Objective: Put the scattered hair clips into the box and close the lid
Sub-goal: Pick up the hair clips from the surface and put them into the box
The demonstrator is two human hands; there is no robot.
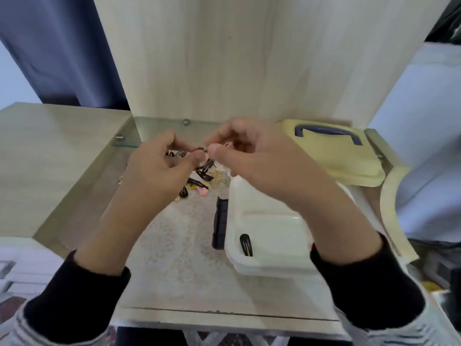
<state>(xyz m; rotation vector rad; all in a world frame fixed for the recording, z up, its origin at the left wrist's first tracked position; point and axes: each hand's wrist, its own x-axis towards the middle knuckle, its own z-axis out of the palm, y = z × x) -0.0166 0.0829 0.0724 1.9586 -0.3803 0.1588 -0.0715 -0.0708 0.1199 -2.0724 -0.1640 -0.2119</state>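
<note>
Both hands are raised above the table and meet at a small dark hair clip (205,151). My left hand (159,168) pinches one end of it and my right hand (252,156) pinches the other. Below them lies a pile of scattered clips (204,176), mostly black, with gold ones and a pink one (203,192). The white plastic box (264,260) stands open at the right, under my right forearm. One black clip (246,244) lies inside it. The yellow lid (349,161) with a blue handle rests behind the box.
A dark blue latch piece (220,222) lies against the box's left side. A wooden back panel (249,58) rises behind the table, with a glass shelf edge (126,143) at the left. A pale chair (399,208) stands at the right.
</note>
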